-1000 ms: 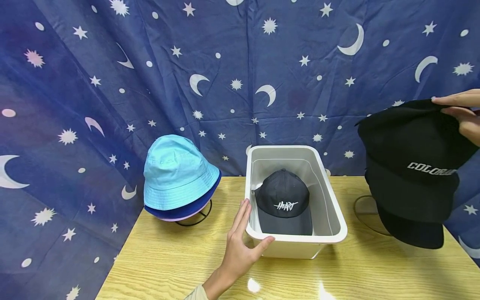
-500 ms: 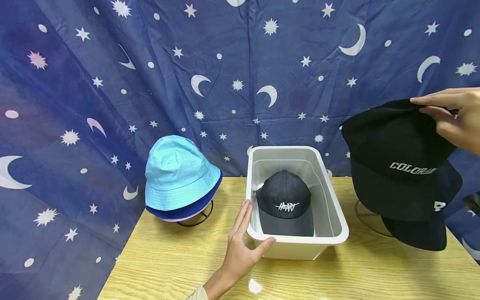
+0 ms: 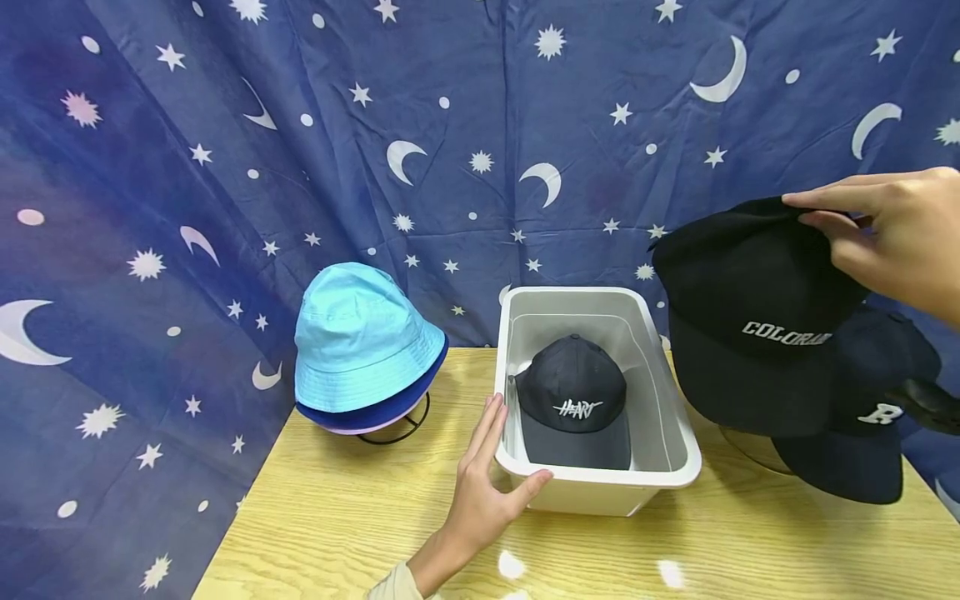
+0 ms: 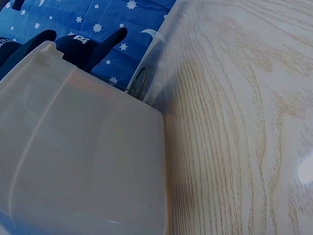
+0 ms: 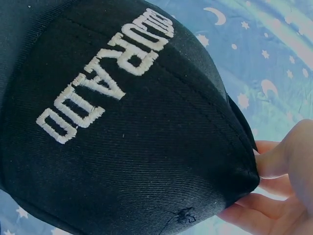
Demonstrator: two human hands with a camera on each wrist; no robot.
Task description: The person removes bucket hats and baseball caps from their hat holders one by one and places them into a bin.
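My right hand (image 3: pixel 896 233) pinches the crown of a black baseball cap (image 3: pixel 750 267) lettered COLORADO, which hangs brim down in the air just right of the bin. In the right wrist view, thumb and fingers squeeze the fabric of the cap (image 5: pixel 146 147) at its top. My left hand (image 3: pixel 483 500) rests at the near left corner of a white plastic bin (image 3: pixel 600 477), fingers along the left rim and thumb on the front rim. Inside the bin sits a dark baseball cap (image 3: pixel 573 387) marked HEART. The left wrist view shows the bin's outer wall (image 4: pixel 93 147).
Behind the held cap, a navy cap (image 3: pixel 885 367) with a white letter sits on a stand (image 3: pixel 750 450) at the right. Stacked bucket hats, light blue (image 3: pixel 360 333) on top, cover another stand (image 3: pixel 405 429) at the left. A starry curtain (image 3: pixel 450 167) hangs behind the wooden table (image 3: pixel 337 517).
My right hand has carried the COLORADO cap leftward toward the bin, uncovering the navy cap on the stand. The left hand has stayed at the bin's corner.
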